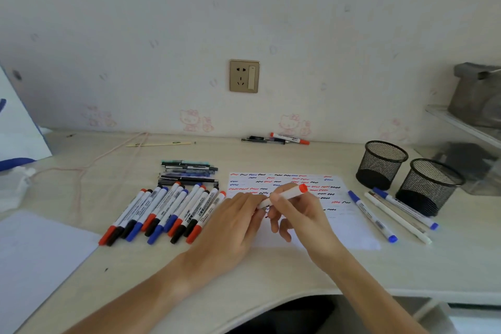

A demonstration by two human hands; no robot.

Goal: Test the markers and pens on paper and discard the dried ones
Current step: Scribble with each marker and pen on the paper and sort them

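On a pale desk [271, 274], both hands meet over the scribbled paper [339, 190]: the right hand [298, 214] grips a red marker [284, 195], the left hand [233, 222] pinches its lower end.

A brass-coloured wall socket [244, 76] sits on pale cartoon-cat wallpaper [295, 124]. Two black mesh pen holders [382, 164] stand side by side at the right of the tabletop [271, 274]. A pink cord [81, 171] trails across the left.
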